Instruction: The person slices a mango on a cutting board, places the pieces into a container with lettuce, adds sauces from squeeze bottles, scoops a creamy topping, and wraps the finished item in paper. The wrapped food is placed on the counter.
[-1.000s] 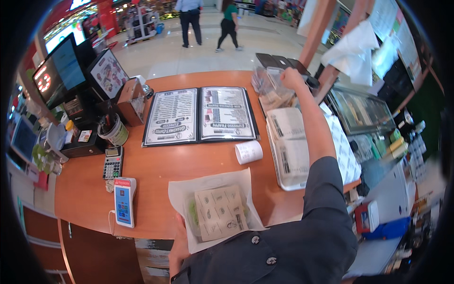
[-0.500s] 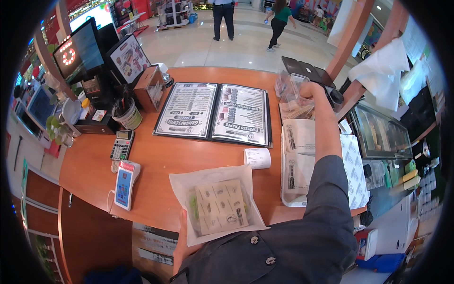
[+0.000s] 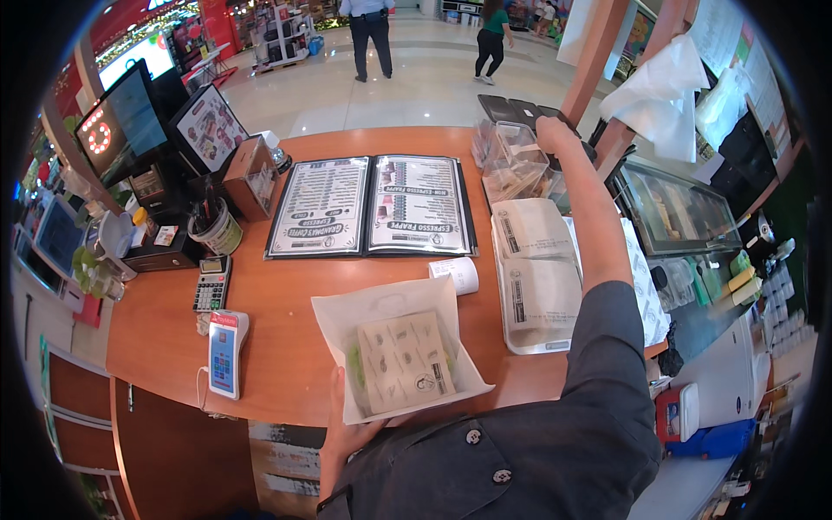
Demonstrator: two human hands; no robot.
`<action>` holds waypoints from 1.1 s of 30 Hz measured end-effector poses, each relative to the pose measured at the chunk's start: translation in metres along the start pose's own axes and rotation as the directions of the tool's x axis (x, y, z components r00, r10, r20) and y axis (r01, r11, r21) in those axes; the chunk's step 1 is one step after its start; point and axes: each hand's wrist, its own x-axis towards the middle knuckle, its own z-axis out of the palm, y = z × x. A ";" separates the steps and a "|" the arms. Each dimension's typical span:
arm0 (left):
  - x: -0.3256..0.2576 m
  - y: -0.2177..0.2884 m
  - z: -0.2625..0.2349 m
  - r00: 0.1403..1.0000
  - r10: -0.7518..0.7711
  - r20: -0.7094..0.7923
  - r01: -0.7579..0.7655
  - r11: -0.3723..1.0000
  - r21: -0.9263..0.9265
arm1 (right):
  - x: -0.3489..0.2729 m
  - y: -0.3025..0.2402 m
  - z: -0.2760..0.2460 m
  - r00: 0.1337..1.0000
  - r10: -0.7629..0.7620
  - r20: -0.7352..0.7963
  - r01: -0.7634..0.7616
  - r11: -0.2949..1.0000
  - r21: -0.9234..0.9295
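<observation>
My left hand (image 3: pixel 342 438) grips an open white paper food box (image 3: pixel 468 377) from below and its left side, near the counter's front edge. Inside lies a sandwich (image 3: pixel 353 364), mostly covered by a printed brown paper sheet (image 3: pixel 403 357), with green leaf peeking out at the edge. At the back right, my right hand (image 3: pixel 555 136) is closed beside a clear plastic bin (image 3: pixel 513 147) and over dark-lidded containers (image 3: pixel 524 111). What its fingers hold, if anything, is hidden. Thin wooden sticks and packets show in the clear bins.
A menu folder (image 3: pixel 371 204) lies spread mid-counter, a curled receipt (image 3: pixel 456 275) nearby. Brown paper bags (image 3: pixel 542 299) fill a tray on the right. A payment terminal (image 3: pixel 225 354), calculator (image 3: pixel 211 283) and pen bucket (image 3: pixel 217 230) stand left. Two people are beyond the counter.
My right hand has come up out of the clear bin toward the dark lids behind it. My left hand still holds the box. The view has shifted slightly; the people beyond have moved little.
</observation>
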 end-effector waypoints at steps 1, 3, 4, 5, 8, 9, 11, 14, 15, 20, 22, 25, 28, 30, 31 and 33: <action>0.000 0.002 -0.002 1.000 0.006 0.006 -0.006 1.000 0.025 | -0.004 0.001 -0.004 0.998 -0.007 -0.066 0.004 0.999 -0.050; 0.002 0.012 -0.008 1.000 0.016 0.000 -0.016 0.999 0.048 | -0.018 0.002 -0.020 0.984 -0.047 -0.173 0.019 0.986 -0.163; 0.004 0.019 -0.012 1.000 0.023 -0.009 -0.023 0.999 0.044 | -0.026 0.001 -0.034 0.983 -0.034 -0.182 0.002 0.984 -0.176; 0.006 0.026 -0.016 0.999 0.028 -0.034 -0.028 1.000 0.013 | -0.044 0.000 -0.045 0.931 -0.086 -0.355 0.047 0.992 -0.117; 0.013 0.042 -0.033 0.981 0.165 -0.101 -0.166 0.986 -0.002 | -0.120 -0.011 -0.084 0.906 -0.193 -0.377 0.306 0.914 0.266; 0.014 0.047 -0.037 0.965 0.235 -0.112 -0.236 0.972 0.008 | -0.153 -0.018 -0.091 0.871 -0.324 -0.369 0.459 0.803 0.379; 0.017 0.053 -0.042 0.967 0.247 -0.068 -0.253 0.963 -0.093 | -0.214 -0.043 -0.092 0.747 -0.519 -0.415 0.657 0.671 0.345; 0.024 0.058 -0.042 0.962 0.261 -0.083 -0.272 0.883 -0.383 | -0.290 -0.079 -0.081 0.631 -0.696 -0.343 0.773 0.602 0.200; 0.025 0.059 -0.041 0.965 0.241 -0.100 -0.258 0.815 -0.519 | -0.308 -0.091 -0.074 0.647 -0.702 -0.298 0.763 0.585 0.275; 0.026 0.066 -0.037 0.955 0.267 -0.131 -0.297 0.841 -0.452 | -0.334 -0.144 -0.042 0.636 -0.762 -0.120 0.769 0.611 0.189; 0.024 0.066 -0.037 0.948 0.287 -0.139 -0.319 0.878 -0.357 | -0.332 -0.154 -0.029 0.680 -0.733 -0.022 0.730 0.674 0.117; 0.019 0.060 -0.035 0.948 0.283 -0.148 -0.314 0.910 -0.270 | -0.339 -0.129 -0.014 0.718 -0.602 -0.349 0.690 0.683 0.240; 0.018 0.045 -0.030 0.987 0.154 -0.054 -0.161 0.862 -0.482 | -0.358 -0.091 0.012 0.897 -0.241 -0.371 0.434 0.643 0.631; 0.020 0.034 -0.030 0.994 0.001 0.112 0.071 0.773 -0.631 | -0.377 -0.098 0.052 0.959 -0.165 -0.229 0.257 0.176 0.950; 0.022 0.030 -0.030 0.984 -0.034 0.177 0.139 0.769 -0.623 | -0.384 -0.101 0.071 0.978 -0.158 -0.134 0.123 -0.081 0.989; 0.026 0.026 -0.032 0.971 -0.028 0.239 0.168 0.787 -0.593 | -0.390 -0.107 0.106 0.917 -0.349 -0.194 0.168 -0.103 0.980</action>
